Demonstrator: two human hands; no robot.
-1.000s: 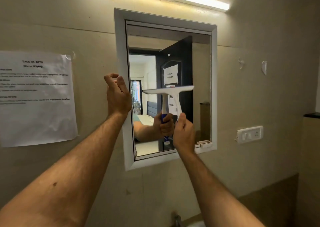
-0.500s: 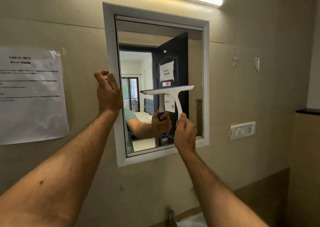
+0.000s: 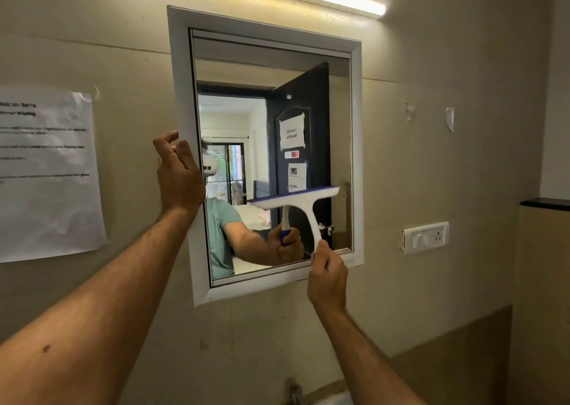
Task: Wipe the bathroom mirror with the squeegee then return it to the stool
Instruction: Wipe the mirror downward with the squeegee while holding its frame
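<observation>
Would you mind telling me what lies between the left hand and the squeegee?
In the head view, only bare mirror glass lies between the left hand, on the frame's left edge, and the squeegee in the right hand.

From my feed, the paper notice [image 3: 46,173] at left centre runs off the frame's left edge, and its smaller print is too blurred for me to read. The squeegee [image 3: 297,199] handle's lower end disappears inside the right hand [image 3: 327,278]. The left hand [image 3: 179,176] covers part of the mirror frame [image 3: 182,96]. At bottom centre a metal fitting [image 3: 296,394] is cut off by the edge; I cannot identify it.
</observation>
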